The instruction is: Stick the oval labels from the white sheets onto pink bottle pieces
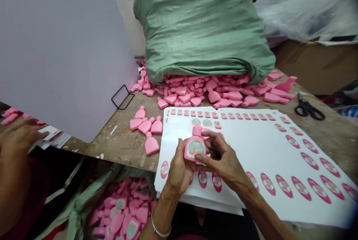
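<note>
A small pink plastic bottle (195, 153) with a green label on its front rests upright in my left hand (179, 169), whose fingers are closed round its side and base. My right hand (222, 160) is at the bottle's other side, its thumb pressed on the label's lower right. A small dark tool (213, 152) is tucked in the right fingers; its kind is mostly hidden. Beneath both hands lie white sheets (251, 139) of printed stickers, pink ovals and a few green ones. Several plain pink bottles (151, 144) stand or lie just left of the sheets.
Behind the sheets, pink bottles (184, 97) spill from a large green sack (204, 27). Black scissors (307, 107) lie at right. A pale upright panel (64, 46) divides off another person's hand (19, 135) at left. Below the table edge, an open sack holds labelled bottles (131, 227).
</note>
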`<state>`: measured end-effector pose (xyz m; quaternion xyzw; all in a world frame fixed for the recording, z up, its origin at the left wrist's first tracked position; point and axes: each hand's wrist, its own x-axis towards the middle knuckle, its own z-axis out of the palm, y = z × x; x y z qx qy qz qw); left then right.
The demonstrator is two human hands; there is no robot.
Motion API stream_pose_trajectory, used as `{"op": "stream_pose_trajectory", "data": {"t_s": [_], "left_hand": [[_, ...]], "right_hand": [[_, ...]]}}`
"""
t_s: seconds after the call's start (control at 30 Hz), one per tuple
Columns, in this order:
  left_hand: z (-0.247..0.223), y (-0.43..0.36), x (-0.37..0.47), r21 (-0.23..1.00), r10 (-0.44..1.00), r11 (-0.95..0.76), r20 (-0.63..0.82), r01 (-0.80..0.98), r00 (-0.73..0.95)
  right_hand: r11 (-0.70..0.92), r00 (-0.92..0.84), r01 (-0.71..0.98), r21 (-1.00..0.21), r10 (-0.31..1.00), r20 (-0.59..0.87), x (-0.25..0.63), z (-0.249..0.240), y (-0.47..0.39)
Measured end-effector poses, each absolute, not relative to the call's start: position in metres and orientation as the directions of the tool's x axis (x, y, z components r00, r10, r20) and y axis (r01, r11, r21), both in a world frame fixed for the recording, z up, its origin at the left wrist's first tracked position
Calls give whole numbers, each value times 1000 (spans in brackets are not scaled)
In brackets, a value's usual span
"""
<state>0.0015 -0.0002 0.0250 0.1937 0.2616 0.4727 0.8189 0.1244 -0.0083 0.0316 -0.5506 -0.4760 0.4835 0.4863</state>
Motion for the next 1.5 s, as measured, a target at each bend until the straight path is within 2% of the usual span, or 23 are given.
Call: {"op": "stream_pose_trajectory", "data": {"t_s": [0.1,0.27,0.53,0.67,0.8,0.9,1.1,1.2,1.5], "left_hand": [[25,-2,0,621,880,452,-196,-640,432],[24,-6,-10,782,871,354,-75,-514,486],[37,-11,-29,837,801,319,13,-446,598],[37,-19,-32,831,784,356,-17,-427,620],[32,-27,-28,831,813,361,-58,-424,580],[30,-29,-20,827,810,384,-88,-411,580],[36,-27,11,784,788,468,-161,-408,594],[39,-27,26,783,784,483,-188,-392,591],[37,-32,41,770,727,531,-200,-354,656]], "right_hand": [[-54,30,53,-997,998,-53,127,36,-4],[-68,-56,23,-997,996,-69,128,42,0],[-41,-192,-2,-999,981,-40,122,55,-5],[-80,-190,-69,-994,980,-66,116,49,-11],[-84,-111,8,-996,990,-84,113,41,-17],[-89,-70,-4,-996,994,-89,118,35,-17],[-311,-141,-180,-933,947,-289,157,29,-13],[-278,-114,-253,-926,960,-257,183,30,-19],[-234,42,-150,-961,969,-243,198,30,-55]]}}
